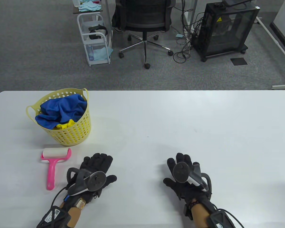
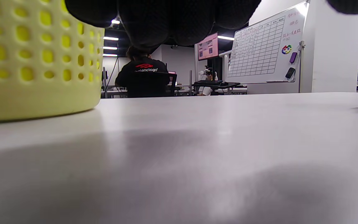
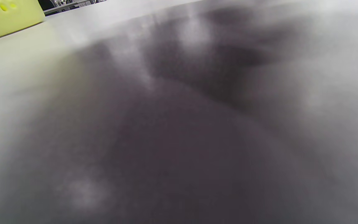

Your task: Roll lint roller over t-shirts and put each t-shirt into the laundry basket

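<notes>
A yellow laundry basket (image 1: 72,133) stands at the table's left, holding a crumpled blue t-shirt (image 1: 59,110) over a yellow garment (image 1: 66,125). The basket's wall (image 2: 26,62) fills the left of the left wrist view and shows as a corner (image 3: 5,17) in the right wrist view. A pink lint roller (image 1: 53,165) with a white roll lies flat in front of the basket. My left hand (image 1: 99,161) rests flat on the table just right of the roller, fingers straight, holding nothing. My right hand (image 1: 181,160) lies flat further right, also empty. Left fingertips (image 2: 154,21) hang at the top of the left wrist view.
The white table (image 1: 180,123) stretches wide to the right and behind the hands. Beyond its far edge are an office chair (image 1: 143,21), a small white cart (image 1: 95,40) and a black cabinet (image 1: 224,30) on the carpet. A seated person (image 2: 143,76) and a whiteboard (image 2: 266,46) appear in the distance.
</notes>
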A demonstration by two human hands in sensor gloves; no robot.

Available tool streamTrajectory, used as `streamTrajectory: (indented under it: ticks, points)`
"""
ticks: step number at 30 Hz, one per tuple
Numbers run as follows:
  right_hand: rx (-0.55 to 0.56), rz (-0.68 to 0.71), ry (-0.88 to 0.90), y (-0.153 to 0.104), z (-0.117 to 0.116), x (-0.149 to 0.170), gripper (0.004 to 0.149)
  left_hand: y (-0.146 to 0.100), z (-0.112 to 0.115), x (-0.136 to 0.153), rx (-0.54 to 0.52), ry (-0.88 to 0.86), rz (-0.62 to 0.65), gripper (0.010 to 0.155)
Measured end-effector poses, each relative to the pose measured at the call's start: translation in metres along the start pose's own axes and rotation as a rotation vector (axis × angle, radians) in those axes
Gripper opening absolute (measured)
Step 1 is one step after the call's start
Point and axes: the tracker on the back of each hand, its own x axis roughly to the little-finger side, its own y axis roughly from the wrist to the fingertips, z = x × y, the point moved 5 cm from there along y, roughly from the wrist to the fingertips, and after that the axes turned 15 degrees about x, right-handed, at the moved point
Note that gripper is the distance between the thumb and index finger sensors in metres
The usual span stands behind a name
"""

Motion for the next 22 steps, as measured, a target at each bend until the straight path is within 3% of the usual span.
streamTrajectory:
  ticks: [3,22]
  points:
    - [0.006,-0.014,-0.002,0.001,0.001,0.004,0.079,0.000,0.008,0.004,0.038,0.015,-0.009,0.079]
    - [-0.022,-0.037,0.029,0.001,0.000,0.013,0.077,-0.005,0.004,0.006,0.021,-0.001,-0.010,0.071]
